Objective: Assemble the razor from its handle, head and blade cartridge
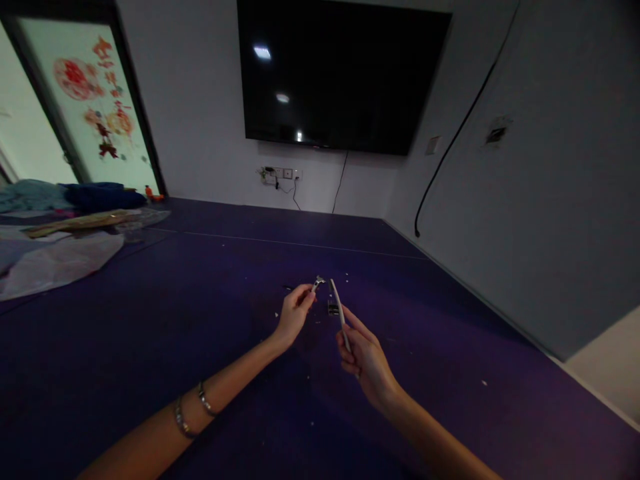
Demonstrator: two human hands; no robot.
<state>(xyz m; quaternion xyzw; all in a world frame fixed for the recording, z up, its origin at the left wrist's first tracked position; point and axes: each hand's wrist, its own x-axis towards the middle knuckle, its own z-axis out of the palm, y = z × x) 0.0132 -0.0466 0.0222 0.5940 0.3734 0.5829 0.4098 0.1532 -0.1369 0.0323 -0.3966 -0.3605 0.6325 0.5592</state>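
Pale brush [341,312], mostly beyond the right grip [366,360] clenched low on it, beside silver-headed tool [317,283] pinched in left grip [294,317]

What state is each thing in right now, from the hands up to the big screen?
Left hand: gripping small silver tool
Right hand: gripping brush
Small silver tool: held in fingertips
Brush: held, head near the tool
Television: screen dark
Black cord: hanging, lower end loose
Purple surface: scattered with white bits
Glass door: open or shut unclear

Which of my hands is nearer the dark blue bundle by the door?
Left. Your left hand is well to the right of the dark blue bundle; your right hand is even farther right.
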